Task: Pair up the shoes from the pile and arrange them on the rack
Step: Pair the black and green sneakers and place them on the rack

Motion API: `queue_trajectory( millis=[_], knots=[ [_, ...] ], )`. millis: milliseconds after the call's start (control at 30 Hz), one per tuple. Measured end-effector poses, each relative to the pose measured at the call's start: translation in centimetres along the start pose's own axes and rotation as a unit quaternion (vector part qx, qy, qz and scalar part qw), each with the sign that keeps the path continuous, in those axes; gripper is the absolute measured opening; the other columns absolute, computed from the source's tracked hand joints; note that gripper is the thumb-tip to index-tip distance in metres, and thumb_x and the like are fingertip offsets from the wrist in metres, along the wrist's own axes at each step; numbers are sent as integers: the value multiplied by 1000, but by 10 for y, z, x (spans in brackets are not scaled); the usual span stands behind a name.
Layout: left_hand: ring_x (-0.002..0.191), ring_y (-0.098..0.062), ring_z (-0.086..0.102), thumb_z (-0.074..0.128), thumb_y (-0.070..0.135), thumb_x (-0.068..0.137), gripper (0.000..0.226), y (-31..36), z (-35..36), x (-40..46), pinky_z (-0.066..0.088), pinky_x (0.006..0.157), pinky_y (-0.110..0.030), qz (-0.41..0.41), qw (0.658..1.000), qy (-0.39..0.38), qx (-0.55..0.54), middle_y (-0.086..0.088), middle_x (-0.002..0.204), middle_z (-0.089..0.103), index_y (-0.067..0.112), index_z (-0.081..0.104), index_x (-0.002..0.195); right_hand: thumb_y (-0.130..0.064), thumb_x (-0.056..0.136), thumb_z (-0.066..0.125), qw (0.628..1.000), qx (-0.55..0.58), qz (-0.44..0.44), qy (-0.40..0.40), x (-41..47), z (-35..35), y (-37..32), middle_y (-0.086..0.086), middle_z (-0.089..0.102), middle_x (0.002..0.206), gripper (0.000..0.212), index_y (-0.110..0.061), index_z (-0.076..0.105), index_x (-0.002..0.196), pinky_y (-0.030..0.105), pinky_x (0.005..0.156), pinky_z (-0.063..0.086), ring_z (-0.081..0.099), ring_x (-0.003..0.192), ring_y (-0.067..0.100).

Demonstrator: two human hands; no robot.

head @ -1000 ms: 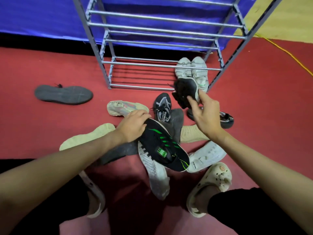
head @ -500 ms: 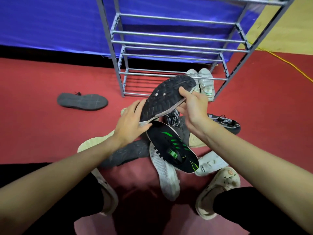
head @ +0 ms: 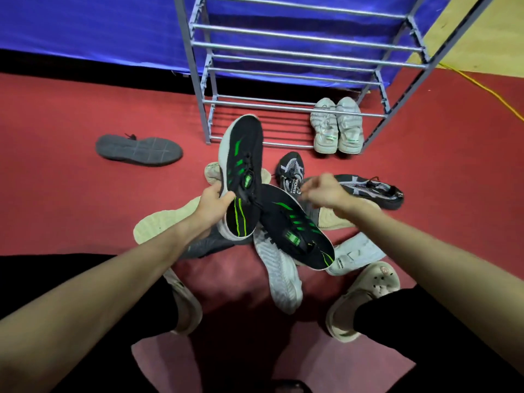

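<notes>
Held shoe [head: 243, 165]: black w/ green stripes, white sole edge. Its match [head: 295, 225] in pile: same black/green. Pair on rack [head: 336, 124]: white, faint green marks. Rack [head: 286, 104]: grey metal. Lone sole [head: 139, 151]: dark grey, grid pattern. Two shoes [head: 292, 173] & [head: 368, 190]: black w/ white pattern. Upturned sole [head: 279, 273]: white, ribbed. Floor [head: 71, 109]: red. Backdrop [head: 85, 24]: blue. Clogs [head: 365, 296]: beige. Cable [head: 482, 86]: yellow.

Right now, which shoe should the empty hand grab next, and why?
Probably the black-and-green shoe on the pile. The left hand already holds its match, the right hand hovers empty just above, and nothing lies on top of it.
</notes>
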State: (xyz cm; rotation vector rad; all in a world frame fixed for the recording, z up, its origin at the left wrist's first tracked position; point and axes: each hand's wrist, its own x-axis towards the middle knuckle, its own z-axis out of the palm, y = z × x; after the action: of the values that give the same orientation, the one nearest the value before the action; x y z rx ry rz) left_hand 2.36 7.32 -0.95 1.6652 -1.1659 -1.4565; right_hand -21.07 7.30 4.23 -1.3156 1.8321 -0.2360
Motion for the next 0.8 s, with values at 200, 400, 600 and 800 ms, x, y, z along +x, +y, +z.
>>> queue_trajectory(
  millis=[200, 400, 600, 800],
  knots=[
    [75, -25, 58, 50, 9, 90, 15, -14, -5, 1, 51, 78, -37, -92, 994, -2, -52, -12, 79, 62, 9, 57, 77, -48, 54, 87, 918, -373, -19, -136, -10, 51, 67, 19, 37, 137, 133, -8, 4, 149, 45, 106, 38, 41, 129, 39],
    [86, -27, 61, 50, 10, 92, 12, -14, -5, -5, 49, 92, -45, -104, 991, -46, -66, -14, 92, 66, 12, 61, 86, -46, 67, 78, 941, -334, -58, -8, -16, 86, 100, 14, 30, 137, 126, -14, -9, 151, 50, 93, 43, 40, 124, 36],
    [87, -14, 67, 49, 13, 97, 26, 7, -1, 2, 55, 88, -27, -76, 984, -40, -154, -3, 96, 74, 7, 61, 118, -58, 57, 65, 959, -243, -100, 101, -20, 77, 116, 3, 49, 123, 106, -28, 19, 148, 42, 93, 39, 47, 117, 27],
    [78, -20, 64, 63, 23, 90, 36, 33, -3, 27, 55, 85, -35, -90, 990, 18, -107, -20, 109, 67, -2, 63, 115, -53, 56, 63, 974, -99, -59, 195, -5, 47, 94, 8, 59, 123, 82, -26, 46, 132, 43, 97, 45, 54, 116, 30]
  ],
)
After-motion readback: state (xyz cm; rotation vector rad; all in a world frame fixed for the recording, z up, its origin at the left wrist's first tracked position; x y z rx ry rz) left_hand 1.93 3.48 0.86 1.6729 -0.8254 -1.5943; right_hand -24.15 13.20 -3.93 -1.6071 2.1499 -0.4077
